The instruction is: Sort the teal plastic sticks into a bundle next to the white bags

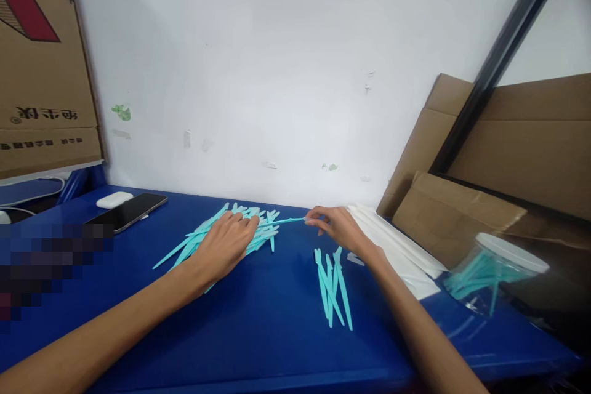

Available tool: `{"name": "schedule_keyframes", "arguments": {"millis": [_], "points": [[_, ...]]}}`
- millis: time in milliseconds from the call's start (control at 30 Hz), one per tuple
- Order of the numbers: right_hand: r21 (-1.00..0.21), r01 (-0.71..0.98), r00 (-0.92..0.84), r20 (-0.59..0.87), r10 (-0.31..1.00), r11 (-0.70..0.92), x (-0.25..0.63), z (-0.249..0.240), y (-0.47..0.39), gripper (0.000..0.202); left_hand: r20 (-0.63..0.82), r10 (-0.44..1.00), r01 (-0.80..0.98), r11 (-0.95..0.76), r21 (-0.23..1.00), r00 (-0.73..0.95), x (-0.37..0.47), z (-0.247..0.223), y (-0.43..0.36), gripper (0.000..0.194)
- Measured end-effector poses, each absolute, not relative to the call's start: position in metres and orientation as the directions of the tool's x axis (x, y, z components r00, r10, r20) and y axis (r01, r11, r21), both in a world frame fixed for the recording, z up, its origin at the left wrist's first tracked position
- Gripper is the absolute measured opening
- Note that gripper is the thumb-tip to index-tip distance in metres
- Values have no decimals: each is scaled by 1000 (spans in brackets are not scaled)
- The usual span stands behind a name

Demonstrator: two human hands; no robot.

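Note:
A thin turquoise stick (284,221) is stretched level between my two hands above the blue table (277,332). The fingers of my left hand (231,235) are closed on its left end, over a pile of similar turquoise sticks (184,246) that the hand partly covers. My right hand (339,228) pinches the other end between thumb and fingertips. Below my right hand lies a smaller group of turquoise sticks (330,289), some crossing each other. A small clear piece (355,259) rests beside this group, near my right wrist.
A clear jar (489,277) of turquoise sticks with a white lid stands at the right. White sheets (392,246) and cardboard (447,215) lie behind my right arm. At the left are a phone (133,209), a white case (114,199) and a large carton (41,74).

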State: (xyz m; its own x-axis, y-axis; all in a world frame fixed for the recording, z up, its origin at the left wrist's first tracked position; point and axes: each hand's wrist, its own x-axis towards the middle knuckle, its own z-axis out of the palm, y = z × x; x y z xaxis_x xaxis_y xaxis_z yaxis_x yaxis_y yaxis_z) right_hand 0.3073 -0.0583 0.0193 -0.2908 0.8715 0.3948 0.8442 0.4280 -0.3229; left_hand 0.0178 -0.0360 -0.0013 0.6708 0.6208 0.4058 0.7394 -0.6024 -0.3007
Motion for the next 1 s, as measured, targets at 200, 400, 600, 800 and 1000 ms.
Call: {"name": "schedule_keyframes", "arguments": {"millis": [200, 400, 600, 800, 1000], "points": [[-269, 856, -315, 403, 859, 441, 300, 18, -60, 22, 398, 613, 729, -611, -310, 683, 19, -1, -37, 31], [-175, 894, -314, 411, 856, 412, 297, 15, -59, 25, 363, 631, 727, -622, -292, 686, 18, 5, -39, 36], [-251, 868, -313, 395, 864, 429, 294, 15, -61, 27, 402, 601, 717, -641, -275, 691, 18, 0, -36, 33], [-333, 818, -327, 402, 856, 469, 281, 6, -61, 31, 429, 548, 676, -694, -245, 718, 17, -5, -33, 31], [-360, 802, -328, 402, 855, 477, 278, 0, -61, 32, 416, 491, 621, -734, -275, 765, 16, -1, -33, 40]]}}
